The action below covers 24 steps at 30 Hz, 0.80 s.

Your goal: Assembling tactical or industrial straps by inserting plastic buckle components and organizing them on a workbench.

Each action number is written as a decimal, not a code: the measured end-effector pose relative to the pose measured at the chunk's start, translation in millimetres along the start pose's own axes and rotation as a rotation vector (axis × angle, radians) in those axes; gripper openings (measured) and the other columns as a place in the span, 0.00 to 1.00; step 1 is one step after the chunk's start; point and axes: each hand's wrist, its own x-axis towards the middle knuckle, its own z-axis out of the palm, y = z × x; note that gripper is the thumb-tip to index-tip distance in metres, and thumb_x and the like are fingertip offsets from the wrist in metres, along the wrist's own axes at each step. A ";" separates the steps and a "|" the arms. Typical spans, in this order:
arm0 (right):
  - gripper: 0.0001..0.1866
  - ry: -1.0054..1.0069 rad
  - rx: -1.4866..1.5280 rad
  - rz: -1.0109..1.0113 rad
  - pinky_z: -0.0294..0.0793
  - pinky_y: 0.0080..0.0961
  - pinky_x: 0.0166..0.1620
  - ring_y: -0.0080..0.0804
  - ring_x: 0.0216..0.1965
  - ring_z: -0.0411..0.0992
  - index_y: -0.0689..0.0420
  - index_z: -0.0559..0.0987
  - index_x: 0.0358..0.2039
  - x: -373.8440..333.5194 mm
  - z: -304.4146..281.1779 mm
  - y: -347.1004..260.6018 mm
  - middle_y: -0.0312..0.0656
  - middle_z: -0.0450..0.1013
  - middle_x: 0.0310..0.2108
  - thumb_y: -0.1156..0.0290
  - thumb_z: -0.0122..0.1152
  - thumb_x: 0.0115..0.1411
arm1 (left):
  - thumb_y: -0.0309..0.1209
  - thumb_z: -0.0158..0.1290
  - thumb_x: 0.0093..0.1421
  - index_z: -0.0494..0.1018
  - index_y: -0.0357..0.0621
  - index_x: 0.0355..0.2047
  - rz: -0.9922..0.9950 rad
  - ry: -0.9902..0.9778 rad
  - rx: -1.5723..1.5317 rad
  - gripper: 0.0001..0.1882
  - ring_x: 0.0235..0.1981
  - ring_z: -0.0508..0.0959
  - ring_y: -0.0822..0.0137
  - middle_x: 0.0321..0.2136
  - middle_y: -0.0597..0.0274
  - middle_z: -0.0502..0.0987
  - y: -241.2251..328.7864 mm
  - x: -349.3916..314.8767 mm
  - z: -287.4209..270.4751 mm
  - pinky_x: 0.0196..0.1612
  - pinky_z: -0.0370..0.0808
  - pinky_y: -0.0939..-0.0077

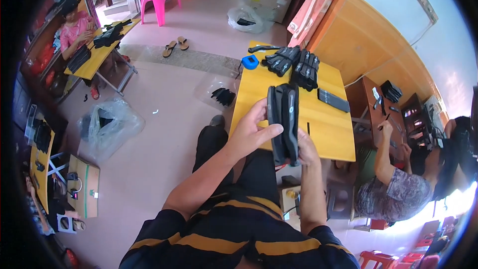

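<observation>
Your left hand (pixel 247 130) clasps the bundle (pixel 288 119), thumb across the face toward you, the other fingers around its left side. Your right hand (pixel 307 150) grips the same black bundle lower down on its right side; some of those fingers are hidden behind it, so how firmly they press cannot be told. The bundle sits between both sets of fingers, over the near part of the yellow bench (pixel 331 137), its long side pointing away from you. Whether it touches the bench is unclear.

Press evenly from both sides, since the layers have gaps between them and could slide or fan apart. Even up the ends with your right fingers while your left thumb holds the layers together, and loosen only one hand at a time.

Watch the bench's near edge, close to your right fingers, and its left edge, near your left fingers; beyond that is floor, with a clear bag (pixel 204 93) on it. A thin strip (pixel 308 128) lies just beside your right fingers. Ahead of your fingers two stacks (pixel 304 69) crowd the far end, with a blue holder (pixel 250 62) to their left. The easiest room is to the right of your right fingers, short of the dark slab (pixel 333 100).
</observation>
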 end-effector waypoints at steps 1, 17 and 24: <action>0.27 -0.004 0.004 0.017 0.79 0.24 0.46 0.23 0.42 0.78 0.61 0.75 0.56 -10.9 5.2 12.4 0.37 0.78 0.46 0.52 0.62 0.66 | 0.25 0.61 0.61 0.63 0.34 0.62 -0.004 -0.009 0.002 0.30 0.47 0.76 0.70 0.52 0.56 0.73 -1.6 -8.4 0.3 0.53 0.73 0.76; 0.19 0.438 -0.030 -0.381 0.76 0.29 0.46 0.28 0.40 0.76 0.58 0.73 0.49 -81.4 86.7 -16.8 0.40 0.76 0.38 0.66 0.68 0.62 | 0.18 0.56 0.62 0.70 0.37 0.48 -0.021 -0.003 0.345 0.14 0.39 0.75 0.79 0.40 0.66 0.75 -11.6 -88.1 54.2 0.41 0.74 0.82; 0.16 0.625 0.094 -0.405 0.77 0.26 0.34 0.27 0.30 0.73 0.59 0.72 0.50 -79.2 1.3 -29.7 0.37 0.73 0.32 0.72 0.63 0.64 | 0.22 0.54 0.65 0.68 0.40 0.41 0.185 0.167 0.110 0.07 0.34 0.72 0.79 0.34 0.67 0.72 22.1 -92.0 30.2 0.39 0.71 0.82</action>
